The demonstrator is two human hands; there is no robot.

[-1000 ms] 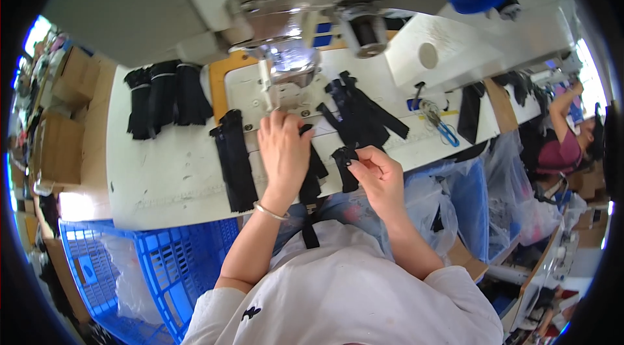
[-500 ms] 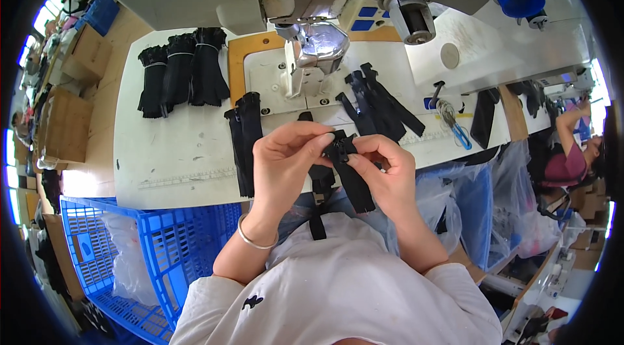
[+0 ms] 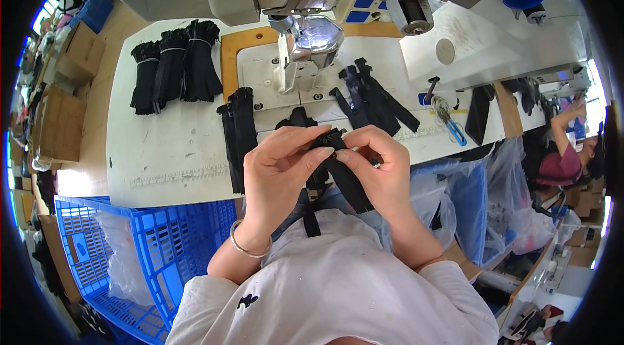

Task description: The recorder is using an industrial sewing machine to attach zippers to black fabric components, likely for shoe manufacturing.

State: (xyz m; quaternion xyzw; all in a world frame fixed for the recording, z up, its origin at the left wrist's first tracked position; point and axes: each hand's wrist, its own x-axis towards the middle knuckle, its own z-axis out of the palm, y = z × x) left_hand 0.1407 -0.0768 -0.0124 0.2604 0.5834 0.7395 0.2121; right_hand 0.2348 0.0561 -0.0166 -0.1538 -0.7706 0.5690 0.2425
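Just in front of my chest, both hands pinch the upper end of a black zipper (image 3: 350,186); its tape hangs down toward my lap. My left hand (image 3: 278,162) has thumb and fingers closed on the end, and my right hand (image 3: 379,164) grips beside it, thumb tips almost meeting. Fingers partly cover the slider. Behind my hands more black zipper pieces (image 3: 299,117) lie at the table edge. To the left rests a pair of black zippers (image 3: 238,130), and to the right a loose fan of black zippers (image 3: 367,98).
A sewing machine (image 3: 309,52) stands ahead on the white table (image 3: 162,156). Tied bundles of black zippers (image 3: 172,69) lie at the far left. Thread snips (image 3: 448,121) with blue handles lie right. A blue crate (image 3: 146,241) stands left below; a person (image 3: 562,156) sits at far right.
My thumbs have drawn closer together over the zipper's end, covering more of it. The whole view has shifted slightly, so the table and machine appear a little further left.
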